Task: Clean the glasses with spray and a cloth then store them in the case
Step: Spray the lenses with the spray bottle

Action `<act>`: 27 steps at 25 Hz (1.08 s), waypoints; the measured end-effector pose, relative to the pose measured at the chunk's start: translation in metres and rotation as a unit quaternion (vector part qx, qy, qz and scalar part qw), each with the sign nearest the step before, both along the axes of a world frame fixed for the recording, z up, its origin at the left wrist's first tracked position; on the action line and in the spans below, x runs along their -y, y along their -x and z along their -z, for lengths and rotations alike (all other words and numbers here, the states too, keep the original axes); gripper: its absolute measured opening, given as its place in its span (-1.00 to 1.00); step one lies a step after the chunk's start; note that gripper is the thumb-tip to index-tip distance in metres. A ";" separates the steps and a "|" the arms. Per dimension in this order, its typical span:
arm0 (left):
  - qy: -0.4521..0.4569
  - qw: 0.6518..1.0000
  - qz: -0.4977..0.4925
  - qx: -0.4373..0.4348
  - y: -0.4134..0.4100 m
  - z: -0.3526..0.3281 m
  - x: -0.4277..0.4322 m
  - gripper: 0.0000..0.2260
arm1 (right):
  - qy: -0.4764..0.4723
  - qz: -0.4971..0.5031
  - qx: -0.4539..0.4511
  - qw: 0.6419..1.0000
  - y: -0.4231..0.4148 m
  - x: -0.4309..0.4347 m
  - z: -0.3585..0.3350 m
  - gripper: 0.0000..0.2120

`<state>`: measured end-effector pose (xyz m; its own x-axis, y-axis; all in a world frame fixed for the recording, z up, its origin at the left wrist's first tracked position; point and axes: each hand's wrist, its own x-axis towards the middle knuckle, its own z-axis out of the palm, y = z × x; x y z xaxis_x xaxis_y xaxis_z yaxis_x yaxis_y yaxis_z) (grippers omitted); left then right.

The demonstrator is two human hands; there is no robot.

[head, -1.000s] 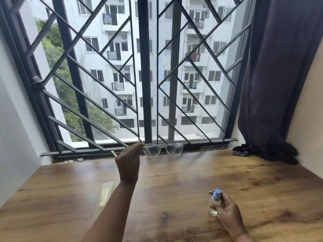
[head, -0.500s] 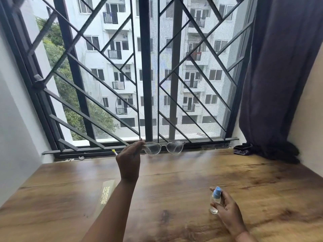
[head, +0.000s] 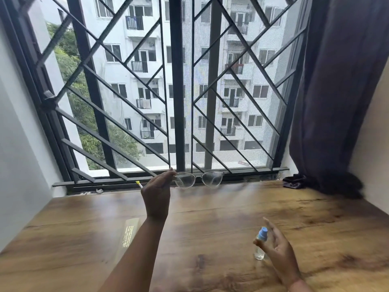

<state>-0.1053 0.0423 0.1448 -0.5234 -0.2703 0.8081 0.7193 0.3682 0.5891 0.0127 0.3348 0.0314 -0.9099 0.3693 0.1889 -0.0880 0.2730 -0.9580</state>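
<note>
Up at the window grille [head: 177,102], your left hand [head: 156,194] pinches the glasses [head: 199,179] by one end, frame running rightward; your right hand [head: 277,247], nearer you, flanks the standing spray bottle [head: 260,245], grip obscured by blur.

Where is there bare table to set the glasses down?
Widest bare wood: the table middle, between the left hand holding the glasses and the bottle. Also the right side, past the right hand, short of the curtain. Tighter: by the clear strip on the left, and the dark bundle at the far right corner.
</note>
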 end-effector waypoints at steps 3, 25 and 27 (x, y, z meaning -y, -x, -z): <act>0.001 1.000 0.000 -0.004 -0.001 -0.001 -0.001 -0.81 | 0.005 0.003 -0.091 0.996 0.006 0.014 -0.050 -0.25; 0.050 0.999 -0.018 -0.003 -0.009 0.010 -0.001 -0.87 | -0.202 -0.020 -0.268 0.942 0.080 0.065 -0.120 -0.72; 0.054 0.998 -0.016 0.003 -0.010 0.015 0.000 -0.87 | -0.204 -0.025 -0.264 0.942 0.079 0.064 -0.116 -0.75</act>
<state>-0.0951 0.0421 0.1300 -0.5208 -0.1991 0.8301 0.7025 0.4525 0.5493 -0.0660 0.2704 0.1471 -0.6641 0.1258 0.7370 -0.5456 0.5924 -0.5928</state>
